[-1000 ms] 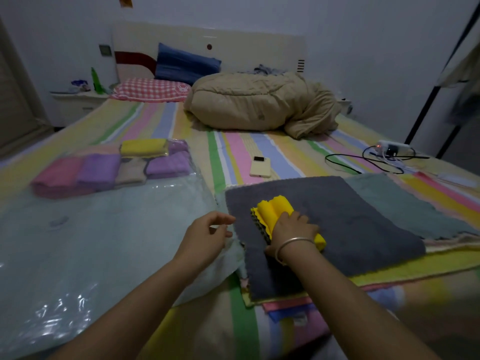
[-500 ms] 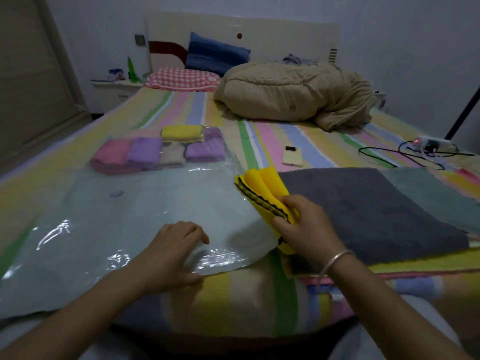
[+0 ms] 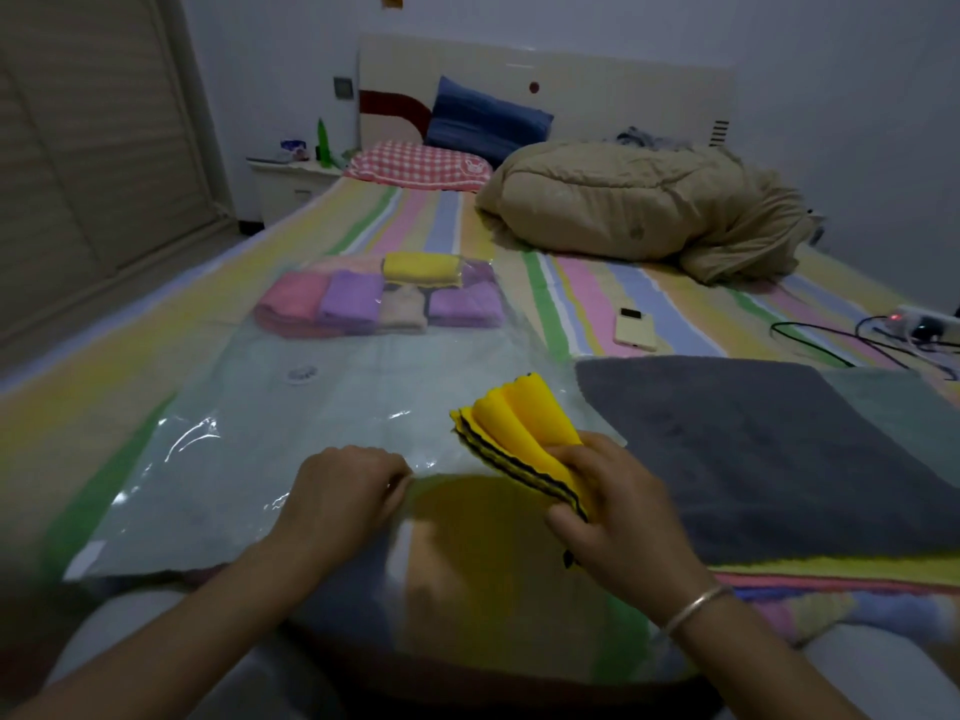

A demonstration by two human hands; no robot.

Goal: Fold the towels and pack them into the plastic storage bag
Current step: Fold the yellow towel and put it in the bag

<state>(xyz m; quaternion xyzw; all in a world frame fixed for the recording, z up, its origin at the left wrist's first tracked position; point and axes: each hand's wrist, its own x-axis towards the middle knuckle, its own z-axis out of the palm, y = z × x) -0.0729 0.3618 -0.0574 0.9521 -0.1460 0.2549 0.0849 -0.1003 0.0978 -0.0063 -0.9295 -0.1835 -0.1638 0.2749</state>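
Note:
A large clear plastic storage bag (image 3: 291, 423) lies flat on the striped bed. Several folded towels (image 3: 384, 298) in pink, purple, beige and yellow sit inside its far end. My right hand (image 3: 618, 506) grips a folded yellow towel (image 3: 524, 433) with dark edging, held just over the bag's near right corner. My left hand (image 3: 343, 496) pinches the bag's near edge, lifting the top layer a little. A stack of flat towels, the dark grey towel (image 3: 753, 449) on top and a green-grey one (image 3: 893, 402) beside it, lies to the right.
A phone (image 3: 635, 330) lies on the bed beyond the grey towel. A power strip with cables (image 3: 904, 324) is at the far right. A beige duvet (image 3: 639, 205) and pillows (image 3: 447, 148) fill the head of the bed. A nightstand (image 3: 291, 179) stands at the left.
My right hand lifted the folded yellow towel off the grey towel and carried it left to the bag's opening. My left hand came down on the bag's near edge and now pinches it.

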